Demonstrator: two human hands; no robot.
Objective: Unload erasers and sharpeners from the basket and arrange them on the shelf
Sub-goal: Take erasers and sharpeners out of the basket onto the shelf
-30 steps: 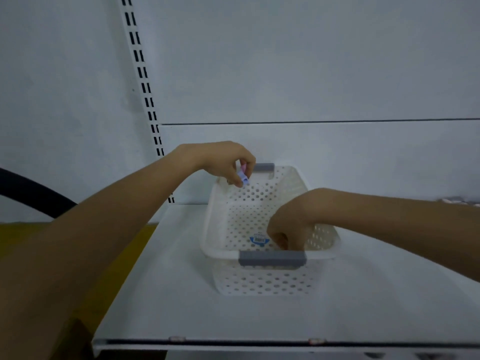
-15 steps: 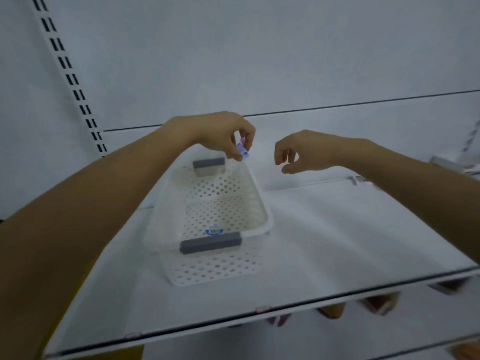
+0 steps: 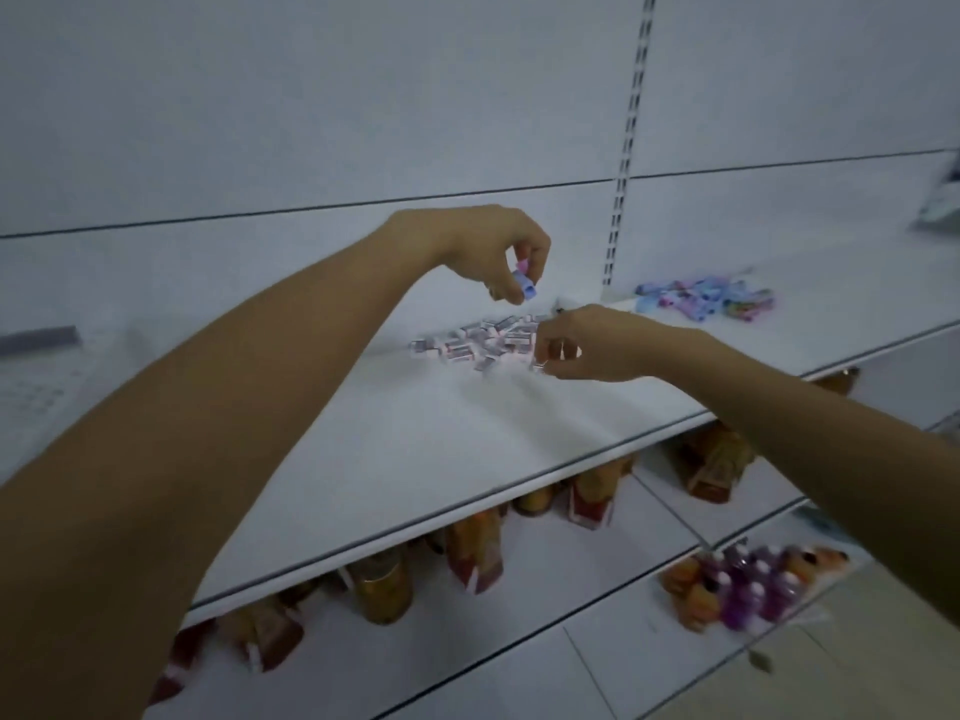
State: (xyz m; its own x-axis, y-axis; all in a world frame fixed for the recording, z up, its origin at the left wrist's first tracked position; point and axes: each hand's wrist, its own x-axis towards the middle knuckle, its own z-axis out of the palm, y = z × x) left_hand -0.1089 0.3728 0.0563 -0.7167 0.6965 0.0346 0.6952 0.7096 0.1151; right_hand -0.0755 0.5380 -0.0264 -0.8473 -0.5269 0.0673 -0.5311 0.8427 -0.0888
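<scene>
— Right grip (image 3: 587,348)?
— Pinched on an eraser (image 3: 540,366), touching the pile (image 3: 478,345) at its right edge, on the shelf (image 3: 415,433).
— Left grip (image 3: 493,252)?
— Above the pile's far side, pinching a sharpener (image 3: 523,285). Heap (image 3: 706,298) well off rightward, so a long reach across.

A shop. White gondola shelf (image 3: 415,449) on slotted metal uprights (image 3: 626,163); small stationery heaped near its back edge (image 3: 478,343); lower shelves carry rows of bottles (image 3: 382,589) and packaged goods (image 3: 748,589).
</scene>
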